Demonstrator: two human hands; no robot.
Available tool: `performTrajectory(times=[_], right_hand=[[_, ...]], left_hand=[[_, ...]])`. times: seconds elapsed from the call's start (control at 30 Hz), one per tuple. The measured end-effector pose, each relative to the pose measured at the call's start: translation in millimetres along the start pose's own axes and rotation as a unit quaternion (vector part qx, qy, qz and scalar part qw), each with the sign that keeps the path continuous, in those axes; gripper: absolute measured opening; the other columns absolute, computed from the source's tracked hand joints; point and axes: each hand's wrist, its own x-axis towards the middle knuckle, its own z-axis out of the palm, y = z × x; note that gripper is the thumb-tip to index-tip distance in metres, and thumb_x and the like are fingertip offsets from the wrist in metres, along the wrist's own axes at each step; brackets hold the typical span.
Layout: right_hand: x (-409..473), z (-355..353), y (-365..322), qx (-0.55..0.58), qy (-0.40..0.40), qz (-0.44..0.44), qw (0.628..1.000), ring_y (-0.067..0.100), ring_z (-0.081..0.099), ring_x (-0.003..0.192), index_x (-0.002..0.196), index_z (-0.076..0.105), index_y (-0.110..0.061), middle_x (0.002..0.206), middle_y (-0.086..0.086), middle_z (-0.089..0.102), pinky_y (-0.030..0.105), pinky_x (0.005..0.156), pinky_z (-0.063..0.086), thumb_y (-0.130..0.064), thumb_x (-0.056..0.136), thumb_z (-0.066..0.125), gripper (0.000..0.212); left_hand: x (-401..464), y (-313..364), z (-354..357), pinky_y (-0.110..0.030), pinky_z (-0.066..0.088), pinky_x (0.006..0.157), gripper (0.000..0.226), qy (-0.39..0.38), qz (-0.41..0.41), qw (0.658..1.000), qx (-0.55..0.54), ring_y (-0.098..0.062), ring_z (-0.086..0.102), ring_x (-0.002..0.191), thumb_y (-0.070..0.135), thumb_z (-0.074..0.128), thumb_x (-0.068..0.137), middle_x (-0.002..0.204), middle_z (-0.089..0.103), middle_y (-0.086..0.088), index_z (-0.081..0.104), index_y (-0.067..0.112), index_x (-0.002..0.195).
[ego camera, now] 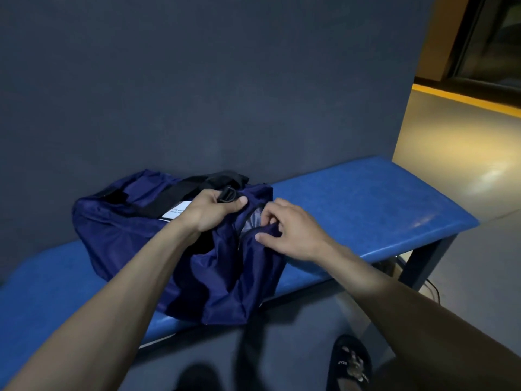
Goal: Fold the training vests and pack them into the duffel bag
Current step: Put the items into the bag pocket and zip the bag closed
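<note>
Limp navy nylon duffel bag (pixel 124 230) on blue padded bench (pixel 366 204), no vests visible; left hand (pixel 210 211) gripping bag end at black strap buckle (pixel 229 194), right hand (pixel 287 234) pinching mouth edge; step judged opening or closing; next: steady zip pull.

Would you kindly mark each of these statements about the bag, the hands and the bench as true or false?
1. The duffel bag lies on the blue bench. True.
2. The left hand hangs idle beside the bench. False: it grips the bag's top near a black buckle.
3. The right hand pinches the bag's fabric at its opening. True.
4. The bag is bright red. False: it is dark blue with black straps.
5. A folded vest lies on the bench beside the bag. False: none shows there.
</note>
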Motion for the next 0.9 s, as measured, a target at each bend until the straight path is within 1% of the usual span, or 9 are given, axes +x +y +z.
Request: performTrajectory(times=[0.1,0.2,0.27,0.4,0.57,0.63,0.73,0.8,0.9], right_hand=[[-9.8,9.0,-29.3,-0.02,0.033,-0.101,0.994,0.008,0.045,0.085,0.092,0.059,-0.024,0.097,-0.008,0.05,0.031,0.07,0.043,-0.045,0.08,0.077,0.031],[-18.9,36.0,-42.1,-0.116,-0.012,-0.066,0.991,0.018,0.049,0.101,0.108,0.063,-0.024,0.107,-0.006,0.054,0.033,0.079,0.037,-0.058,0.078,0.076,0.048],[-22.8,54.3,-45.5,-0.149,-0.003,-0.024,0.989,0.022,0.05,0.105,0.112,0.064,-0.022,0.109,-0.004,0.057,0.033,0.08,0.03,-0.052,0.078,0.075,0.047],[-27.8,79.5,-47.8,-0.174,0.06,-0.002,0.983,0.022,0.055,0.085,0.095,0.065,-0.023,0.091,-0.007,0.06,0.033,0.071,0.028,-0.039,0.066,0.082,0.037],[-27.1,80.3,-46.1,-0.165,0.104,-0.049,0.98,0.021,0.054,0.073,0.077,0.056,-0.021,0.075,-0.007,0.056,0.032,0.067,0.031,-0.028,0.068,0.081,0.028],[-24.0,72.1,-44.4,-0.159,0.095,-0.082,0.979,0.022,0.055,0.07,0.072,0.052,-0.02,0.07,-0.006,0.055,0.031,0.066,0.029,-0.026,0.068,0.081,0.03],[-21.0,52.3,-41.9,-0.152,0.06,-0.127,0.978,0.025,0.056,0.066,0.069,0.043,-0.023,0.066,-0.004,0.057,0.03,0.067,0.027,-0.03,0.068,0.076,0.033],[-21.4,37.9,-43.4,-0.135,0.035,-0.146,0.979,0.026,0.056,0.062,0.07,0.036,-0.024,0.064,-0.003,0.057,0.029,0.064,0.028,-0.033,0.074,0.066,0.032],[-21.1,23.3,-43.7,-0.079,-0.022,-0.134,0.988,0.014,0.056,0.063,0.075,0.052,-0.022,0.068,-0.01,0.059,0.03,0.058,0.037,-0.032,0.084,0.064,0.018]], left_hand=[[-1.9,6.3,1.3,-0.03,0.047,0.069,0.025,-0.005,0.008,1.0,-0.016,-0.02,0.061,0.074,0.03,0.077,0.09,0.08,0.072,-0.008,0.074,0.009,0.077],[-5.9,10.0,2.1,-0.034,0.049,0.074,0.035,-0.002,-0.006,0.999,-0.045,-0.024,0.063,0.078,0.029,0.079,0.089,0.089,0.075,-0.017,0.073,-0.005,0.091],[-8.4,9.1,4.3,-0.032,0.052,0.074,0.03,0.002,-0.006,0.998,-0.055,-0.025,0.066,0.08,0.026,0.079,0.089,0.092,0.075,-0.018,0.073,-0.003,0.095],[-12.0,2.1,3.6,-0.043,0.055,0.094,0.041,0.005,-0.001,0.997,-0.077,-0.028,0.069,0.091,0.025,0.078,0.09,0.109,0.073,-0.025,0.07,-0.011,0.106],[-28.9,2.0,-6.1,-0.023,0.047,0.087,0.022,-0.008,0.101,0.995,0.003,-0.006,0.063,0.086,0.02,0.07,0.096,0.104,0.075,-0.008,0.074,0.001,0.104],[-48.5,1.2,-19.2,-0.013,0.045,0.081,0.02,0.032,0.204,0.97,0.127,0.001,0.062,0.086,0.028,0.074,0.093,0.106,0.07,0.004,0.07,0.014,0.108],[-84.5,-15.1,-35.1,-0.026,0.046,0.08,0.04,0.001,0.294,0.916,0.275,-0.012,0.057,0.09,0.057,0.077,0.081,0.098,0.059,0.01,0.059,0.027,0.099],[-99.7,-34.7,-30.7,-0.032,0.043,0.079,0.047,0.029,0.316,0.849,0.423,-0.015,0.051,0.09,0.07,0.069,0.077,0.095,0.052,0.014,0.053,0.03,0.096],[-103.5,-53.6,-17.5,-0.035,0.039,0.074,0.036,0.115,0.371,0.781,0.49,-0.02,0.049,0.086,0.06,0.059,0.09,0.089,0.05,0.009,0.051,0.025,0.087]])
